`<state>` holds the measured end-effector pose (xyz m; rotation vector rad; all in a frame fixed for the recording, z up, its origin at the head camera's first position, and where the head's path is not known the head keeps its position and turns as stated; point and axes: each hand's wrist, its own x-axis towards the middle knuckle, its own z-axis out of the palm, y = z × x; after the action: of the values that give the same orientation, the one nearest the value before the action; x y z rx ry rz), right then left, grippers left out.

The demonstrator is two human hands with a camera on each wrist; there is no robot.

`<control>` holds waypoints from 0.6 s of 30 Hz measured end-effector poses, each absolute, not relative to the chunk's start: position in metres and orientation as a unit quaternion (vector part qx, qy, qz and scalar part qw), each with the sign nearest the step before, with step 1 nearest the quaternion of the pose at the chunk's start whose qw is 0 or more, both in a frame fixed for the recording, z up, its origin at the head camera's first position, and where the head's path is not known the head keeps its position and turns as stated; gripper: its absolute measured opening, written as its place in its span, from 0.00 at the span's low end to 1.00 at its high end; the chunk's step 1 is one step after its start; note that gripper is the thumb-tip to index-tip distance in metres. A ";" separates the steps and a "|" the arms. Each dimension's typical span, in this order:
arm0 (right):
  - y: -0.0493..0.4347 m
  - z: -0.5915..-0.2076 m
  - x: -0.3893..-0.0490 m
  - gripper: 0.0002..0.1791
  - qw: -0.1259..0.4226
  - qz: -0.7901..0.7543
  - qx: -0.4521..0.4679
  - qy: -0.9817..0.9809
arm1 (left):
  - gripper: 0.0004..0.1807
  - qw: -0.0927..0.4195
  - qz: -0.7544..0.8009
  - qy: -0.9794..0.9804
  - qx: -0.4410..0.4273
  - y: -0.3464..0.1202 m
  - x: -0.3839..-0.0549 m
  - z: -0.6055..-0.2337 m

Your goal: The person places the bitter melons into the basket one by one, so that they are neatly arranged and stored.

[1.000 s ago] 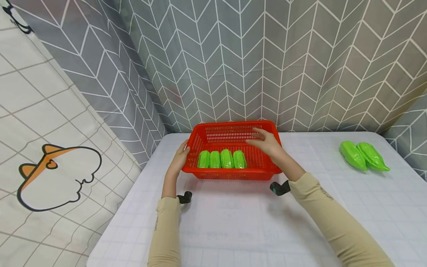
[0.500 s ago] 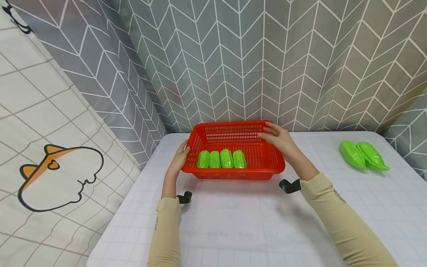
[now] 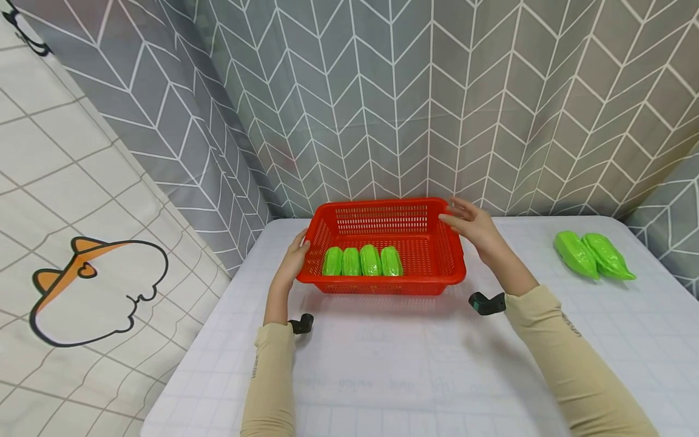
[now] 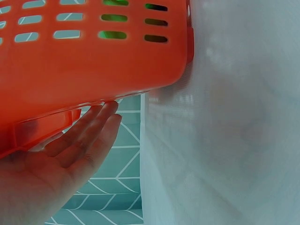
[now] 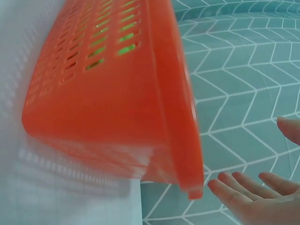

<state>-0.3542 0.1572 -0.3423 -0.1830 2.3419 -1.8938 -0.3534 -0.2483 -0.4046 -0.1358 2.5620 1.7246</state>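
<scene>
A red plastic basket [image 3: 382, 284] with slotted walls stands at the back of the table. Several shiny bright green ridged pieces [image 3: 370, 261] lie side by side in its left half. My left hand [image 3: 292, 261] is at the basket's left end; in the left wrist view its straight fingers [image 4: 89, 140] reach along the outer wall below the rim, thumb hidden. My right hand [image 3: 474, 230] hovers by the right end, fingers spread and nothing in them. In the right wrist view, a gap shows between its thumb and fingers, close beside the basket's rim [image 5: 185, 122].
Two more green pieces [image 3: 592, 255], each tapering to a point, lie together on the right of the white table [image 3: 371, 364]. A grey patterned curtain [image 3: 382, 109] hangs right behind the basket. A white gridded cloth [image 3: 109, 200] is on the left.
My right hand has moved from over the basket's right half outward past its right rim. The left hand has stayed in place, and the green pieces in the basket lie as before.
</scene>
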 end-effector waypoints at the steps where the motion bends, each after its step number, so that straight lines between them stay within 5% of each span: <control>1: 0.159 -0.342 -0.354 0.43 0.061 -0.624 -0.059 0.777 | 0.30 0.025 0.558 0.829 -0.044 -0.248 -0.353 -0.404; 18: 0.187 -0.351 -0.355 0.43 0.050 -0.609 -0.025 0.791 | 0.29 0.025 0.556 0.830 -0.043 -0.248 -0.352 -0.403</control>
<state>-0.3547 0.1868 -0.3513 -0.0775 2.4094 -1.8553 -0.3523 -0.2479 -0.4032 -0.1335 2.5666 1.7199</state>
